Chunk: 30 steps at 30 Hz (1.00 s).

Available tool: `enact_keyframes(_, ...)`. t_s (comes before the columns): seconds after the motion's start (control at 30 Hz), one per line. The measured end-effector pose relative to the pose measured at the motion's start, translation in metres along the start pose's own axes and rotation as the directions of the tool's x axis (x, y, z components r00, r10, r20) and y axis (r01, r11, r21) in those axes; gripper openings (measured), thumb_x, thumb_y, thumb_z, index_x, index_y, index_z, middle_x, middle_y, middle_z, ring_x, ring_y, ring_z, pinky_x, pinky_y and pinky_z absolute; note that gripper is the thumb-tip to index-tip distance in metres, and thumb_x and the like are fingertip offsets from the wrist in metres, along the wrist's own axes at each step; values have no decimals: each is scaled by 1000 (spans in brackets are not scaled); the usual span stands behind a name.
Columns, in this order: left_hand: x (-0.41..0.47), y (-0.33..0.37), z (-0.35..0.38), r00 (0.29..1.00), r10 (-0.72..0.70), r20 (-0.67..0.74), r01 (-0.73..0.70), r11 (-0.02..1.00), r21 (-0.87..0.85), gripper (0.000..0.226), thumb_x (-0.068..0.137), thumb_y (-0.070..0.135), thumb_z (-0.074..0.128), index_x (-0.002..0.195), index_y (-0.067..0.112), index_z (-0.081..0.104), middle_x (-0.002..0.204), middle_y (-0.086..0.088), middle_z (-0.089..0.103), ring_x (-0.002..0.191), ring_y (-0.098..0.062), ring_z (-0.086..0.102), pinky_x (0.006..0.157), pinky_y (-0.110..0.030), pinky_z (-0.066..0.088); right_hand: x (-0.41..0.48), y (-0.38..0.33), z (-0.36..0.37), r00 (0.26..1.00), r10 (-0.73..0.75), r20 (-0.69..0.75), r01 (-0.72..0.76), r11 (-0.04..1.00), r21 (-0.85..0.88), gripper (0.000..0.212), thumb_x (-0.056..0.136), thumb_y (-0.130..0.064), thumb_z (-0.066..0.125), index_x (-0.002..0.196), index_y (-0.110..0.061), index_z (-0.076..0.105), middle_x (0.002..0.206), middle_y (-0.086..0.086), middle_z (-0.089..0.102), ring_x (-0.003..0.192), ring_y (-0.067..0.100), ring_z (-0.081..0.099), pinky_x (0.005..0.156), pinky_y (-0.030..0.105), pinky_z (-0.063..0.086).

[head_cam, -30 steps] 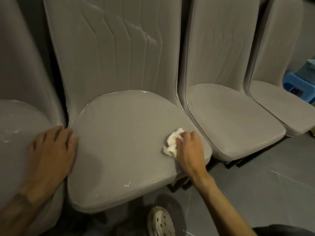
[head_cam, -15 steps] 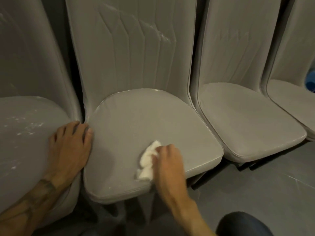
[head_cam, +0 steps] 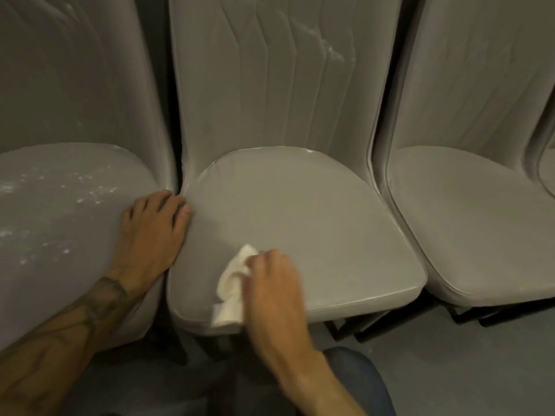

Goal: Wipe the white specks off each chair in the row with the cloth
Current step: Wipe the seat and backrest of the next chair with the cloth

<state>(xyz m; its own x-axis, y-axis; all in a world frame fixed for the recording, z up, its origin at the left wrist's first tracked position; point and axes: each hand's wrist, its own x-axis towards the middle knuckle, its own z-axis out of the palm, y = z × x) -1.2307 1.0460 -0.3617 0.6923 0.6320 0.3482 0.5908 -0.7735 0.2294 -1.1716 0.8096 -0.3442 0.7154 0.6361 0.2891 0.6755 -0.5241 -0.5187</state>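
Observation:
Grey upholstered chairs stand side by side in a row. My right hand [head_cam: 274, 283] grips a crumpled white cloth [head_cam: 232, 288] and presses it on the front left part of the middle chair's seat [head_cam: 315, 220]. White marks streak the upper right of that chair's backrest [head_cam: 327, 52]. My left hand [head_cam: 151, 232] rests flat, fingers straight, on the right edge of the left chair's seat [head_cam: 60, 211], which is dotted with many white specks. The right chair's seat [head_cam: 468, 223] looks plain grey.
Dark chair legs [head_cam: 345, 325] show under the seat fronts. A grey floor [head_cam: 465, 370] lies to the lower right. My knee in blue trousers [head_cam: 354, 373] sits below the right forearm. A sliver of another chair [head_cam: 548, 163] is at the far right edge.
My right hand has slid the cloth leftward and toward the seat's front edge. The view has shifted left, showing more of the speckled left chair. My left hand has stayed put.

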Motion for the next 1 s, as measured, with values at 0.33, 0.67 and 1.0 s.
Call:
enact_keyframes(0.33, 1, 3, -3, 998, -16, 64, 15, 1000, 27, 55, 104, 50, 29, 133, 18, 64, 140, -10, 59, 126, -35, 52, 103, -51, 42, 18, 46, -22, 989, -135, -56, 120, 968, -222, 12, 93, -20, 62, 101, -12, 59, 94, 7, 54, 80, 25, 49, 67, 38, 39)
enact_keyframes(0.67, 2, -5, -1, 998, -7, 57, 5, 999, 46, 48, 107, 46, 30, 131, 22, 64, 138, -5, 60, 121, -29, 53, 100, -46, 40, 31, 27, 0, 946, -311, 90, 316, 948, -46, 8, 97, -23, 55, 101, -16, 57, 97, 3, 50, 86, 23, 46, 75, 40, 41)
enact_keyframes(1.0, 0, -7, -3, 997, -21, 81, 23, 999, -31, 51, 107, 47, 28, 133, 21, 63, 141, -5, 58, 125, -27, 51, 104, -45, 38, 17, -30, 26, 901, -405, 155, 416, 908, -48, 12, 94, -20, 57, 105, -15, 57, 99, 5, 51, 85, 23, 48, 69, 38, 44)
